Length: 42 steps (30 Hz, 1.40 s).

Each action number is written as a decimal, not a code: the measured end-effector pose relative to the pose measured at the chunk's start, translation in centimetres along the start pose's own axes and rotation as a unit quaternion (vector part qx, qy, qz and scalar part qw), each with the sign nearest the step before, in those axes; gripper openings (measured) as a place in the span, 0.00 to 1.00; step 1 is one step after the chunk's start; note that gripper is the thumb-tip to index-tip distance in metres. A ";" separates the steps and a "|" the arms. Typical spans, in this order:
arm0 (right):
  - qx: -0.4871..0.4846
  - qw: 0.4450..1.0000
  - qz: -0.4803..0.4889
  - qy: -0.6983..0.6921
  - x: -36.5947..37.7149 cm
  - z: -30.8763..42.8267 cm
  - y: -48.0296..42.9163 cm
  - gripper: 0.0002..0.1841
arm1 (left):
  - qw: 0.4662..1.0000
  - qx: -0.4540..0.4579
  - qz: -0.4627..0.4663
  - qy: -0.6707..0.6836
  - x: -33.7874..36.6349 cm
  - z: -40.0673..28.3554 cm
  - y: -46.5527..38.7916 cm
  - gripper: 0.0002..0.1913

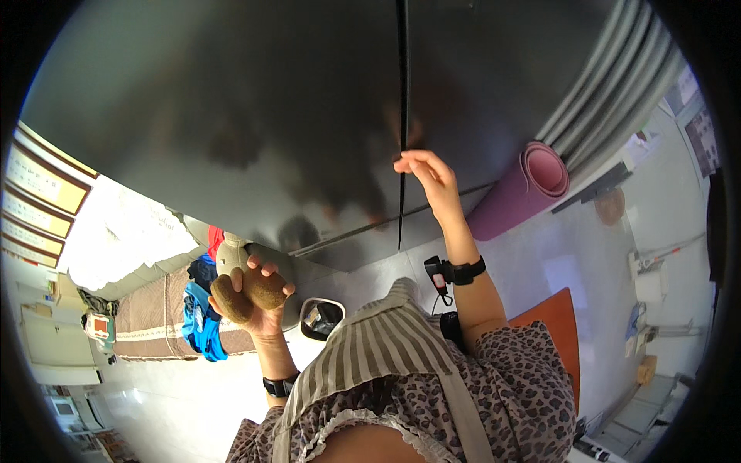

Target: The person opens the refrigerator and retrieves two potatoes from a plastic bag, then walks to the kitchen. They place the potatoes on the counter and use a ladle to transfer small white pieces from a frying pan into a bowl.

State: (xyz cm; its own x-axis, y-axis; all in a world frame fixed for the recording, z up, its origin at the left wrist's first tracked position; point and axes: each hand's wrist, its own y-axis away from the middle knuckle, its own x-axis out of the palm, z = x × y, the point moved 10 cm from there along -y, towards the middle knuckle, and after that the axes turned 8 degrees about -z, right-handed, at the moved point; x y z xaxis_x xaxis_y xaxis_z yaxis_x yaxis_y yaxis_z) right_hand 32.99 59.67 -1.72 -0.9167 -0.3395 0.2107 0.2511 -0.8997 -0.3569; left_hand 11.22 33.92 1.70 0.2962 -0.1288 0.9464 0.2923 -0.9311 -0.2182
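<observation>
My left hand (263,315) is turned up around two brown fuzzy kiwifruit, a smaller one (231,299) and a larger one (263,288). Fingertips curl over the fruit from behind. In front of me rises a large dark glossy double-door front (324,116), apparently a refrigerator, with blurred reflections in it. A black vertical seam (403,75) divides its doors. My right hand (434,179) is raised to the lower part of that seam, fingers bent and close together. Its fingertips overlap the seam; whether they grip a door edge is unclear.
A rolled pink-purple mat (509,191) leans beside the doors at right, near grey curtain-like folds (613,87). Below at left stands a small lined bin (322,319). Blue clothing (202,324) lies on a brown-covered sofa (150,312). An orange panel (550,318) is behind my right arm.
</observation>
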 end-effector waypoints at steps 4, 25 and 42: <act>-0.041 0.995 -0.034 0.080 0.7 1.3 2.7 0.14 | 0.999 -0.048 0.002 0.007 0.4 -0.5 0.9 0.19; 0.449 0.827 -0.295 0.165 -14.1 -6.4 56.3 0.26 | 0.918 -0.395 0.003 0.029 0.7 6.7 15.1 0.19; 0.482 0.693 -0.507 -0.177 -30.2 -18.5 72.2 0.13 | 0.969 -0.052 -0.242 -0.014 -2.5 -0.4 28.1 0.23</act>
State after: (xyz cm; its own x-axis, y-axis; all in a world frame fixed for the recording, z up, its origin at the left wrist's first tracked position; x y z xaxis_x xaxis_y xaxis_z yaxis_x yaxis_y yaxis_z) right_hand 73.02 10.02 -50.73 -0.6831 0.7081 0.1790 -0.2189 -0.4323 0.8747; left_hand 18.29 7.94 -6.67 0.1720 0.3388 0.9250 0.3098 -0.9099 0.2757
